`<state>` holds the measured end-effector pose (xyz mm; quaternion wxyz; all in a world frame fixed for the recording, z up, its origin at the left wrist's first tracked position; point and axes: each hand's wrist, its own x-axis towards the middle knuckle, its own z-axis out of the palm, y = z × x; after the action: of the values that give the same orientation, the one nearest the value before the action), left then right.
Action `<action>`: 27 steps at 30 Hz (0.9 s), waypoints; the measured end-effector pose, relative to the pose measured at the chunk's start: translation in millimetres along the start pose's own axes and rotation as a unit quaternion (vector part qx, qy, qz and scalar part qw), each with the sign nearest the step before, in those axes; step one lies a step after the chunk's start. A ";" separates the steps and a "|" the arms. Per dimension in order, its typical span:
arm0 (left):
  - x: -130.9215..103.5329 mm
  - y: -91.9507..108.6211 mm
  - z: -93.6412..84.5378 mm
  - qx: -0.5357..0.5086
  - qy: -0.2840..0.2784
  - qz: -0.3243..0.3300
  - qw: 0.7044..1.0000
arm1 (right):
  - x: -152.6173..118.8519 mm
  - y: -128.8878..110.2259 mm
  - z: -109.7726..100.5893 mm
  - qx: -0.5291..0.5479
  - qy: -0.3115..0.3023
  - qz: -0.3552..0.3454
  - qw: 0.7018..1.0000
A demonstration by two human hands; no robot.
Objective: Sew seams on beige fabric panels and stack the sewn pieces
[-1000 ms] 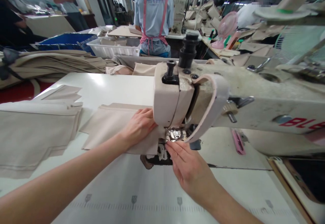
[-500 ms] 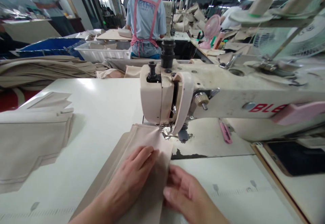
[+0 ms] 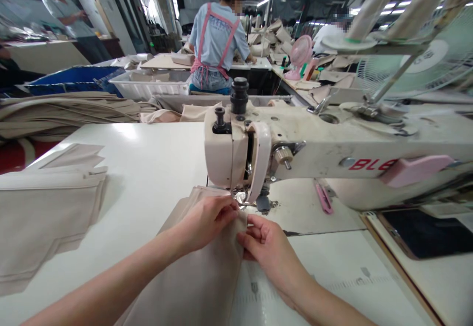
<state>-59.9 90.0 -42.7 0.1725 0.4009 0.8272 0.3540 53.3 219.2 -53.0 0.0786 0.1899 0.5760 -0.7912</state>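
A beige fabric panel (image 3: pixel 199 276) lies in layers on the white table, its far end under the needle area of the sewing machine (image 3: pixel 236 153). My left hand (image 3: pixel 210 220) rests on top of the fabric just in front of the presser foot (image 3: pixel 242 198), its fingers bent and pinching the cloth near the right edge. Close beside it, my right hand (image 3: pixel 268 239) grips that same edge between thumb and fingers. The cloth is slightly raised between the two hands. The machine head partly hides the needle.
Cut beige pieces (image 3: pixel 51 217) are stacked on the left of the table. A pink cutter (image 3: pixel 323 198) lies on the machine bed, a phone (image 3: pixel 428 232) at right. Behind are fabric bundles (image 3: pixel 66 111), a white crate (image 3: pixel 151 84) and a seated co-worker (image 3: pixel 218 40).
Both hands have moved forward along the fabric, toward the presser foot. My left hand has gone from lying flat to pinching, and the right has closed on the edge. The view has shifted slightly.
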 end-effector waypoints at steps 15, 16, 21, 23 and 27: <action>20.0 3.6 0.2 0.044 0.109 -0.148 0.982 | -16.1 27.4 7.1 -0.038 0.025 -0.014 0.999; 21.1 4.7 0.1 0.042 0.120 -0.152 0.980 | -17.7 28.2 5.2 -0.054 0.028 -0.006 0.998; 25.9 2.3 -3.1 0.019 0.160 -0.169 0.972 | -33.6 39.7 -0.5 -0.107 0.047 0.030 0.993; 18.0 2.1 -4.3 0.014 0.176 -0.170 0.970 | -38.3 41.0 -0.2 -0.106 0.053 0.032 0.992; -36.3 12.6 7.4 0.034 0.213 -0.034 0.976 | -42.3 36.3 4.1 -0.057 0.052 0.063 0.995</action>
<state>-26.4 70.2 -38.6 -0.0089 0.2934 0.8698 0.3967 103.6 199.6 -67.4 0.1093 0.2621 0.6100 -0.7398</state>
